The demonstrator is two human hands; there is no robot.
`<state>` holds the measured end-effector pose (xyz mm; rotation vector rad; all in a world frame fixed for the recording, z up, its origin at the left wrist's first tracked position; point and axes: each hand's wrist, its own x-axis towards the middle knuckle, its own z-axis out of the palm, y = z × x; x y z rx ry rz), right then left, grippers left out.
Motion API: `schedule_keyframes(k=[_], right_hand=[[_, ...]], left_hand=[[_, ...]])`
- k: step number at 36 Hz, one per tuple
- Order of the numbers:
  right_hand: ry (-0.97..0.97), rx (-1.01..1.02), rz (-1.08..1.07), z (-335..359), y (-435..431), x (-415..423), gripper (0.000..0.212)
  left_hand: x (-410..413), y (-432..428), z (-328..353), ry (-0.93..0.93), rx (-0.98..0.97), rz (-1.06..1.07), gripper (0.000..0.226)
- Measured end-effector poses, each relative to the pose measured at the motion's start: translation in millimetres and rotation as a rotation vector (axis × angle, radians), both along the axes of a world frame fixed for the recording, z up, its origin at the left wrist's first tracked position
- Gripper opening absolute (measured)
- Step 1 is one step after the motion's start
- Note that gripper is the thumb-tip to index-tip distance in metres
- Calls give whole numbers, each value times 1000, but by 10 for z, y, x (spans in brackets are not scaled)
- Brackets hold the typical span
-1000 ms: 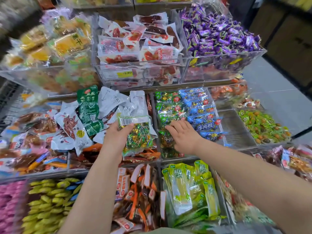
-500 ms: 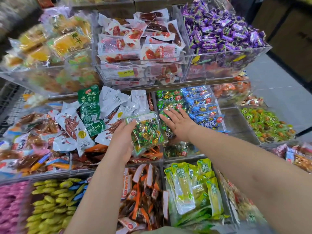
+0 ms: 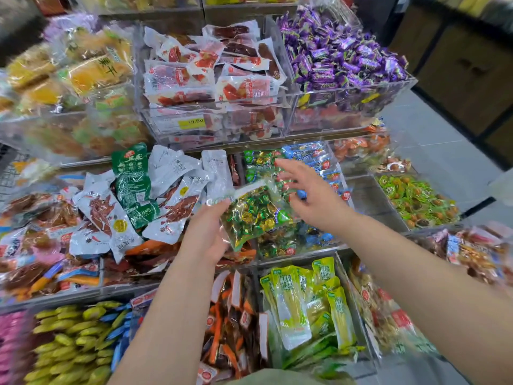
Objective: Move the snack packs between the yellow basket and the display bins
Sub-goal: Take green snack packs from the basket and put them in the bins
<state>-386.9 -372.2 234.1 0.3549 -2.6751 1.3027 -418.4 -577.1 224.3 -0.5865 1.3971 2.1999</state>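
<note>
While left grip [image 3: 206, 232] holds one candy bag [image 3: 255, 215] | right grip [image 3: 313, 195] released, fingers spread

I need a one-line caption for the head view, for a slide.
Left hand holds a bag of green candies over the display bins; the open right hand hovers beside it.

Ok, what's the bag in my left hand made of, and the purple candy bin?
The bag in the left hand looks like thin clear plastic film, glossy: its contents show through and it crinkles with glare. The purple candy bin looks like rigid clear acrylic, possibly glass: flat see-through walls, straight shiny edges.
</note>
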Motion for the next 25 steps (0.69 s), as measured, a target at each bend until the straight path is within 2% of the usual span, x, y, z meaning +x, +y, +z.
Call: schedule_keyframes(k=[2,6,8,11,13,15,17,19,21,23,25], right_hand=[[133,244,66,27,82,44,78],[333,526,210,103,142,89,58],[379,594,252,135,163,86,54],[310,609,303,139,170,94,56],[220,502,276,140,142,119,44],[51,313,147,131,112,139,32],[-149,85,-14,110,93,139,28],[-316,-142,-131,94,99,125,27],[-409,-353,-156,70,138,115,18],[-479,-550,-167,36,179,111,18],[-524,-669,-200,18,214,110,28]], left_hand=[[1,-8,-24,1,-33,-65,10],[42,9,-38,-38,-8,-137,15],[69,51,-21,-57,16,-175,17],[103,125,23,-61,27,-182,7],[107,145,26,-67,18,-166,16],[109,134,55,-106,24,-241,17],[103,112,77,-88,-22,-331,27],[90,89,65,10,-64,-295,43],[94,65,55,148,-98,-243,48],[121,35,57,286,-209,-284,34],[140,-14,40,398,-368,-393,9]])
